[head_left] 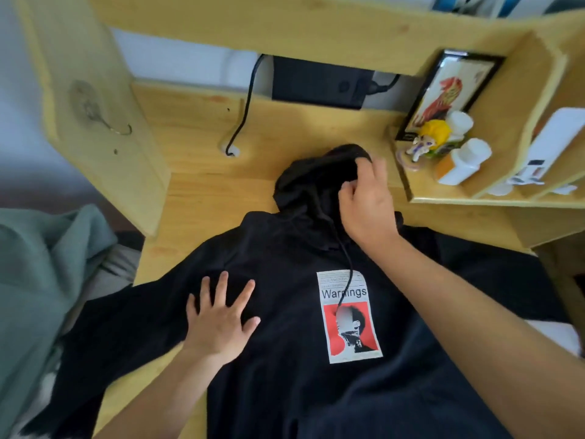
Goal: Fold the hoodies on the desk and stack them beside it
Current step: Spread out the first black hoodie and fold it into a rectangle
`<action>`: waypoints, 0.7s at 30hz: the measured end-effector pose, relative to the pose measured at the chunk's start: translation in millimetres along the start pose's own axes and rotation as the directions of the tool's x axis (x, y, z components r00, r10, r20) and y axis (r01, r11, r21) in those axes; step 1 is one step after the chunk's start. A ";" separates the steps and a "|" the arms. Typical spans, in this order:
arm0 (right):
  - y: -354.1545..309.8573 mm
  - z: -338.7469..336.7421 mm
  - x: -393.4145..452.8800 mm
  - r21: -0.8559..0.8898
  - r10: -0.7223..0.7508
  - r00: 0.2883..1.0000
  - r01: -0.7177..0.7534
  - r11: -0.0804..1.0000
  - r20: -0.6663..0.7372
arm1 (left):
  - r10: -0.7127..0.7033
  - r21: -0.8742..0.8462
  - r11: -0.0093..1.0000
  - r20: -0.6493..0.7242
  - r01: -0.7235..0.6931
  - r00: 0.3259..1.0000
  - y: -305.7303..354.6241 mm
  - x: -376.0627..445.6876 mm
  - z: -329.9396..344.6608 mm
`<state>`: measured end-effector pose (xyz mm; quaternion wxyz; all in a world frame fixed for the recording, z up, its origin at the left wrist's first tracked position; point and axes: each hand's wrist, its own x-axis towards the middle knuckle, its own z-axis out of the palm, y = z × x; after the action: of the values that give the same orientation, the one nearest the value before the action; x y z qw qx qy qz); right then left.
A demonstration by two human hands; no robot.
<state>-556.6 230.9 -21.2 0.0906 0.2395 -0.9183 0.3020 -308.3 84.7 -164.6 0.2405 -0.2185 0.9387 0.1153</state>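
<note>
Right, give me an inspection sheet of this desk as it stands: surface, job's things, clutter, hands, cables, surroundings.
Surface: wooden desk, mostly covered by cloth.
Job's things: black hoodie lies spread front up, print showing, hood toward the back, not yet folded.
Clutter: framed picture, small figure, two white bottles on the side shelf.
Hands: left hand pressed flat on the hoodie's chest; right hand on the hood, fingers curled at its edge.
Cables: black cable runs from a black box into a desk hole.
Surroundings: green cloth at left.
</note>
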 end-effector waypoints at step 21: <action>131.2 -46.1 -145.8 -0.028 0.761 0.418 -0.868 0.495 0.495 | -0.314 -0.902 -0.103 0.430 0.419 0.847 149.9 -34.2 -47.0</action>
<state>-493.9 406.8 -96.7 -0.3098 -0.1695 -0.8681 0.3490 -370.0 213.3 -90.4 0.0776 -0.5650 0.4788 0.6674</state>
